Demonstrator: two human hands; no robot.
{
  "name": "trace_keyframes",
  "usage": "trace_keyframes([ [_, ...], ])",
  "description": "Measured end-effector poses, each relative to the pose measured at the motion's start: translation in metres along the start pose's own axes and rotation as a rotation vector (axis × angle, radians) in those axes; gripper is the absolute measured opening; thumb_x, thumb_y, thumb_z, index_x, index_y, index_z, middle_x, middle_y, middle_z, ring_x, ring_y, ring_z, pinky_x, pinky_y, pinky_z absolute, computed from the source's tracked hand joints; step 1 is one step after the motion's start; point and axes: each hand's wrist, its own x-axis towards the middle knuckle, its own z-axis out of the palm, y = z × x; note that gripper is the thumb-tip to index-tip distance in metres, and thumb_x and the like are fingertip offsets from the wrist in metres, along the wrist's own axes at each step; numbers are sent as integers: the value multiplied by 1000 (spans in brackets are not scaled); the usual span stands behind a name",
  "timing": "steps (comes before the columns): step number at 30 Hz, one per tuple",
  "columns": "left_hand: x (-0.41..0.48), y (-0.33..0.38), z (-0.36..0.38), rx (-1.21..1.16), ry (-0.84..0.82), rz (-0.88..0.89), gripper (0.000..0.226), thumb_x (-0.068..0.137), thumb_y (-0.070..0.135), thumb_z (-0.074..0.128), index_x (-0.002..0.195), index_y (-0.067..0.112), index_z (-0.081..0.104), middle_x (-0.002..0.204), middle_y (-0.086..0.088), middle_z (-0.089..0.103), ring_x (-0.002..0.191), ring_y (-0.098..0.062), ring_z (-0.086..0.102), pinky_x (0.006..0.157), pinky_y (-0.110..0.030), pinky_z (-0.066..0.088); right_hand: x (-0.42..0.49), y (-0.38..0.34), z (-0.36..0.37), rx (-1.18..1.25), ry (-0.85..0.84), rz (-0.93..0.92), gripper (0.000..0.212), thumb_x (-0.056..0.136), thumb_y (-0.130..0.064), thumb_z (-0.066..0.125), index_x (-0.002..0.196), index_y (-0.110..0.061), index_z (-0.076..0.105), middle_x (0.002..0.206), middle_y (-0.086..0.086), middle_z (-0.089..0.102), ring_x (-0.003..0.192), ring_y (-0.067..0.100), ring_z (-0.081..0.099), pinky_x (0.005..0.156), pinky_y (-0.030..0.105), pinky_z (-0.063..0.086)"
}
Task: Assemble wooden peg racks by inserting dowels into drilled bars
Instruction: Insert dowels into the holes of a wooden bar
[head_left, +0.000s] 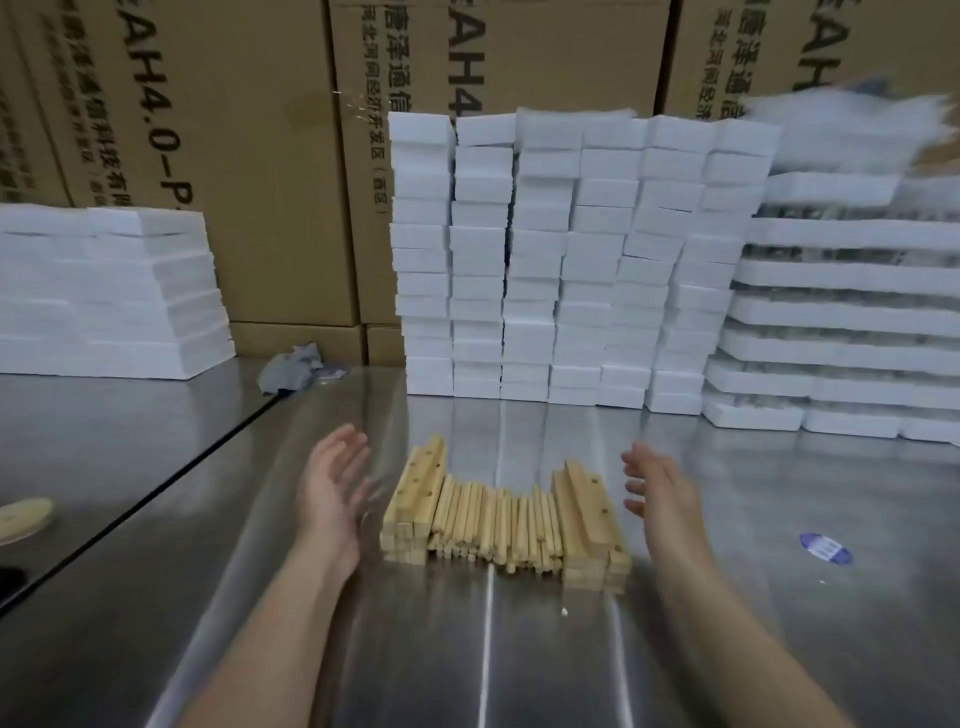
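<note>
Flanking hands: the left hand (332, 486) and right hand (657, 493) hover palm-inward on either side of the wood, fingers straight and loosely spread, holding nothing and touching nothing.
Pale round wooden dowels (493, 522): heaped side by side mid-table with their ends toward the near edge, and hemmed between the two bar stacks, which probably stops them rolling.
Left stack of drilled pale wooden bars (415, 493): touches the heap's left side, holes up, ready to take pegs.
Right stack of drilled wooden bars (587, 525): touches the heap's right side, top bar tilted.
Likely purpose: squaring the bundle, or choosing a first bar.
Brushed steel table (467, 665): carries everything.
Far side: stacked white foam blocks (545, 260) stand before brown cardboard cartons (260, 156), limiting far reach.
Strays: a crumpled grey cloth (296, 366) lies far left, a blue oval sticker (826, 547) right, and a small pale chip (563, 613) near the bars.
</note>
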Motion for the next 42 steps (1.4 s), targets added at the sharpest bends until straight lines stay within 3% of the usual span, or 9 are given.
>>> trace_keyframes([
  [4,9,-14,6,0,-206,-275,54,113,41,36,161,18,46,166,-7,45,154,-23,42,129,-42,27,3,30,8,129,-149,276,89,89,-84,47,156,-25,47,156,0,50,136,17,52,121,47,36],
  [8,14,-13,7,22,-287,-410,64,111,51,34,164,16,39,168,-8,42,153,-26,42,122,-46,33,4,33,10,91,-212,302,103,77,-94,43,157,-30,43,151,-12,54,128,9,56,120,45,36],
  [14,3,-19,14,114,-294,-437,58,109,55,38,161,30,45,155,0,56,125,-23,66,89,-42,54,9,33,14,-7,-251,297,63,89,-90,32,70,-52,77,75,-31,74,74,-8,73,78,31,48],
  [20,-2,-23,21,192,-315,-417,59,111,51,35,80,43,85,82,17,81,77,-4,79,58,-22,60,20,31,13,-55,-245,306,66,64,-101,44,87,-46,72,107,-20,77,114,13,70,113,46,45],
  [24,-6,-13,22,450,-298,-137,36,106,59,50,123,34,71,129,9,73,118,-14,71,99,-39,51,18,26,7,-51,-263,258,88,66,-100,44,132,-47,68,140,-17,65,131,7,59,117,47,39],
  [27,-3,-8,15,1001,-210,333,38,90,71,57,87,33,61,108,14,59,97,-11,63,79,-38,53,27,31,1,-61,-142,210,94,82,-89,46,154,-29,49,156,-5,49,142,18,46,122,45,32],
  [30,-10,1,15,1275,-178,451,55,79,75,54,69,21,46,76,11,58,67,-11,59,59,-31,44,31,38,-2,-59,-101,212,77,94,-77,47,150,-24,53,150,1,54,135,23,52,114,41,39],
  [37,-17,14,20,1280,-231,338,47,82,55,67,61,15,52,49,11,55,55,-9,58,62,-28,49,27,34,3,-149,-102,129,58,96,-72,48,130,-29,66,133,-9,60,124,15,56,109,43,43],
  [42,-36,30,39,579,-332,412,38,103,45,64,78,18,72,63,4,55,57,-9,47,55,-17,41,6,-1,6,-251,28,-233,37,97,-67,46,100,-38,69,106,-24,66,103,-13,56,79,16,37],
])
